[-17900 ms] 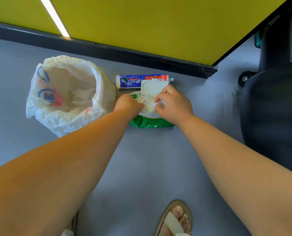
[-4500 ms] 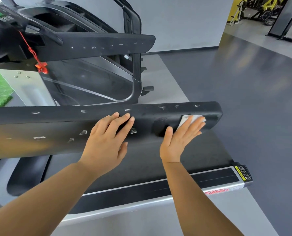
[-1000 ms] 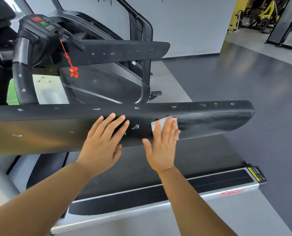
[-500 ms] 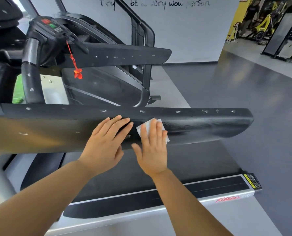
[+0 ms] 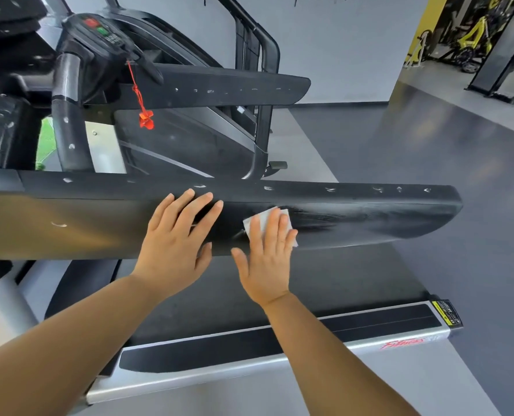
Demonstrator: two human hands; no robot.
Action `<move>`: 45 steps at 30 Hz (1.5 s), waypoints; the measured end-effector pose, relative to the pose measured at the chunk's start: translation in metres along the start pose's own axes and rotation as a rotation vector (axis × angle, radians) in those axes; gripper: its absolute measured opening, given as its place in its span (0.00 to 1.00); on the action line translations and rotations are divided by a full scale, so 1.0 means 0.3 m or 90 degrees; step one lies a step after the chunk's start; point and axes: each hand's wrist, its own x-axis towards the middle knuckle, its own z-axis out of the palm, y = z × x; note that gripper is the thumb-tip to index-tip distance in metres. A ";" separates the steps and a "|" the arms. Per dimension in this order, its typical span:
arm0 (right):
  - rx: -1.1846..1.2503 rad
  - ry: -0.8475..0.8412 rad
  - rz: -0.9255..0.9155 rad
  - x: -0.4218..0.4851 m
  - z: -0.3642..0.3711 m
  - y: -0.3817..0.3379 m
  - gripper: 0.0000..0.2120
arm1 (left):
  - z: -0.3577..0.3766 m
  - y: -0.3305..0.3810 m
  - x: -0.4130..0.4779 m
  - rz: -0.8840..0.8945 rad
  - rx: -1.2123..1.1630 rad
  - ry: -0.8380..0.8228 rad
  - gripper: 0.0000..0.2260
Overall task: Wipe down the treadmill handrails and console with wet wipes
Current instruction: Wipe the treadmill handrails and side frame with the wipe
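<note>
Wet wipe [image 5: 257,220], white and folded, lies flat on the sloping side of the near handrail [image 5: 369,217]. It is pinned under the straight fingers of the right hand [image 5: 267,253], probably to spread pressure; that grip is open, curling round nothing. The left hand [image 5: 177,241] rests flat just beside it on the rail, its grip open too, seemingly for bracing. Pale streaks right of the wipe suggest dampness. Fingers hide much of the wipe; the rail's left end and the console [image 5: 99,31] are cut off.
</note>
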 end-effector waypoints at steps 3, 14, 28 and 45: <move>-0.004 0.048 0.039 0.000 -0.013 0.104 0.26 | -0.001 -0.012 -0.001 0.009 -0.007 0.009 0.24; 0.197 0.164 0.262 0.000 0.098 -0.134 0.32 | 0.029 -0.011 -0.009 0.018 0.006 0.051 0.23; 0.290 0.176 0.312 0.002 0.106 -0.202 0.35 | -0.008 -0.070 -0.045 0.086 -0.048 0.005 0.24; 0.058 0.086 0.166 0.048 0.065 -0.209 0.30 | -0.005 -0.165 -0.126 0.046 0.004 -0.025 0.25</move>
